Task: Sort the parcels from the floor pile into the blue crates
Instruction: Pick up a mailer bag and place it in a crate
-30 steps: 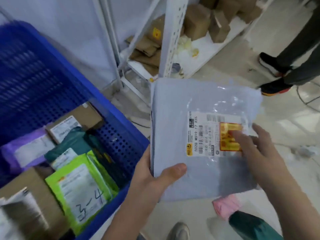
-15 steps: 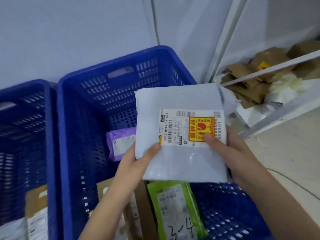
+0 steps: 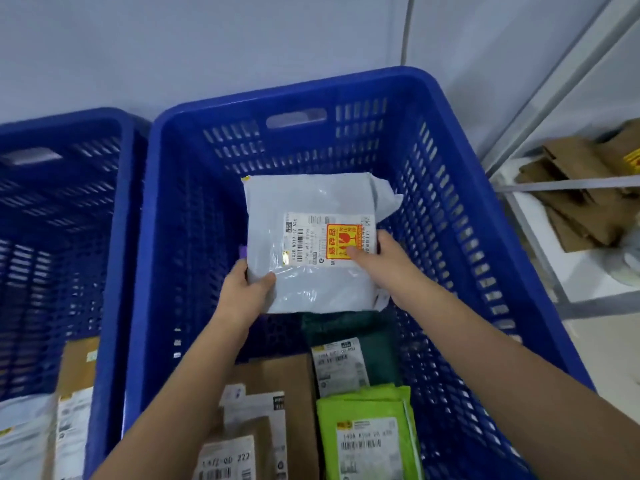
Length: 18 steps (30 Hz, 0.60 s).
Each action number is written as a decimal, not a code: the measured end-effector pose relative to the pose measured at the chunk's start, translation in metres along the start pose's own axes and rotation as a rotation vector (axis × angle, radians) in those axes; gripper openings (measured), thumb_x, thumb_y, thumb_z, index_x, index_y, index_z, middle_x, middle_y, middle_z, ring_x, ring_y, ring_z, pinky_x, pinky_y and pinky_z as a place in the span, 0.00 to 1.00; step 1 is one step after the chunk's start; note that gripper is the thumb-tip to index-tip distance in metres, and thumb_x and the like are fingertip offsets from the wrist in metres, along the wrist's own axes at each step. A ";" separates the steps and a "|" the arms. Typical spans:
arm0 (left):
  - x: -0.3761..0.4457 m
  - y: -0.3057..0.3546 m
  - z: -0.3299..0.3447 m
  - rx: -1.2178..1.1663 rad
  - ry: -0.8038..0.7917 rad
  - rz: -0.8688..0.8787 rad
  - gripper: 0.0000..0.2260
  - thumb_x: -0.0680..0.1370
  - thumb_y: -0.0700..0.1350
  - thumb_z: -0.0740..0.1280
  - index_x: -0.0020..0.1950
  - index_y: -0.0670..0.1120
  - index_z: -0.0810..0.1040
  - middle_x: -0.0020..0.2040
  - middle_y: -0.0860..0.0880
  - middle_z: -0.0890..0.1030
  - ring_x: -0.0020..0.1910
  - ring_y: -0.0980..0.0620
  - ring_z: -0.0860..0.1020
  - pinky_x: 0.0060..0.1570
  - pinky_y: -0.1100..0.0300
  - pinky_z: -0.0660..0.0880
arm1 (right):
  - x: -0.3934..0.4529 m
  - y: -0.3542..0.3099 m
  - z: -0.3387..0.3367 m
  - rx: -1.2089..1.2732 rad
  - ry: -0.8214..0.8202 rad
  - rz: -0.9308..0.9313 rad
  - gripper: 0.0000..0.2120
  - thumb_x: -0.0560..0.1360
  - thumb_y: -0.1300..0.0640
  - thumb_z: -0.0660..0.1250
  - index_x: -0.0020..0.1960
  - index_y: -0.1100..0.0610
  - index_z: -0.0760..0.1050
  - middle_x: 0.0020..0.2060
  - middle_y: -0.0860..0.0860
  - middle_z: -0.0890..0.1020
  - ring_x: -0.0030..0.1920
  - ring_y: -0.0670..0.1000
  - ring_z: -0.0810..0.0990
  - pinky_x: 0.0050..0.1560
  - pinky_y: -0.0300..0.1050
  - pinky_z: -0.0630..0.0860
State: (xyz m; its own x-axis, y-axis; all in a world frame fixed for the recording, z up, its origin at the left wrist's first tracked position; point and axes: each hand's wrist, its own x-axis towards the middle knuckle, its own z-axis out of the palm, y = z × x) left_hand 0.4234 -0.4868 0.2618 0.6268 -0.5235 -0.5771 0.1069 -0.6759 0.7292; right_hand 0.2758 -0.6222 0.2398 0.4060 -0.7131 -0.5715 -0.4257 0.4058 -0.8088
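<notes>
Grey poly-mailer parcel [image 3: 311,244] held inside the big blue crate [image 3: 460,188], toward its far end, label side up. White shipping label w/ barcode + a yellow-red fragile sticker [image 3: 344,240] on it. Can't tell if the parcel is already touching the crate floor or still in the air.

Left hand [image 3: 247,289] grasps the parcel's near-left corner, thumb on top, fingers curled underneath. Right hand [image 3: 377,261] grips the right edge, thumb pressed on the sticker, rest of the fingers hidden under/behind the bag. Both forearms reach in over the crate's near side.

A sliver of purple parcel [image 3: 243,251] peeks out at the grey bag's left edge, just beside the left hand.

Nearer in the same crate: dark green mailer [image 3: 377,351] w/ white label, just below the grey parcel; lime green mailer [image 3: 370,434] in front of that, label reads partly "140A"; brown cardboard box [image 3: 277,379] to their left, w/ smaller labelled pkgs on it, one marked "222".

Second blue crate [image 3: 114,237] sits touching on the left, holds a brown parcel [image 3: 78,368] + a whitish bag [image 3: 24,441] at its near end.

Right of the crates: white metal shelf rack [image 3: 568,292] w/ flattened brown cardboard [image 3: 581,202] on it. Pale wall [image 3: 207,43] behind.
</notes>
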 end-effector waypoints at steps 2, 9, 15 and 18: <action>0.016 -0.008 -0.007 0.125 0.122 -0.012 0.09 0.79 0.40 0.61 0.59 0.41 0.70 0.51 0.46 0.74 0.41 0.53 0.72 0.37 0.60 0.70 | 0.020 0.005 0.024 -0.025 -0.054 0.026 0.16 0.77 0.56 0.66 0.62 0.56 0.66 0.57 0.51 0.77 0.56 0.51 0.77 0.59 0.49 0.74; 0.047 -0.044 0.005 1.093 0.243 0.110 0.22 0.81 0.37 0.54 0.73 0.35 0.52 0.66 0.37 0.69 0.60 0.42 0.75 0.54 0.54 0.74 | 0.058 0.057 0.085 -0.108 0.016 0.103 0.17 0.79 0.56 0.61 0.64 0.60 0.65 0.59 0.55 0.76 0.59 0.55 0.74 0.52 0.42 0.66; 0.053 -0.069 0.015 1.295 0.296 0.045 0.24 0.79 0.49 0.60 0.71 0.37 0.67 0.59 0.44 0.78 0.55 0.53 0.78 0.49 0.65 0.75 | 0.062 0.084 0.096 -0.108 -0.006 -0.009 0.14 0.78 0.62 0.62 0.62 0.63 0.70 0.56 0.57 0.78 0.58 0.54 0.75 0.51 0.36 0.67; 0.061 -0.087 0.020 1.271 0.183 0.038 0.36 0.79 0.58 0.56 0.76 0.35 0.48 0.69 0.39 0.66 0.67 0.45 0.67 0.62 0.58 0.68 | 0.071 0.080 0.089 -0.121 -0.147 0.018 0.16 0.75 0.63 0.67 0.61 0.61 0.72 0.53 0.54 0.79 0.57 0.54 0.77 0.51 0.37 0.71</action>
State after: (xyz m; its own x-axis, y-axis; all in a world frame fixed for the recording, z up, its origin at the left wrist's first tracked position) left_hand 0.4367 -0.4707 0.1557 0.7201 -0.5433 -0.4316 -0.6579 -0.7324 -0.1756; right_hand 0.3424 -0.5900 0.1222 0.5073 -0.6115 -0.6073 -0.5244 0.3401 -0.7806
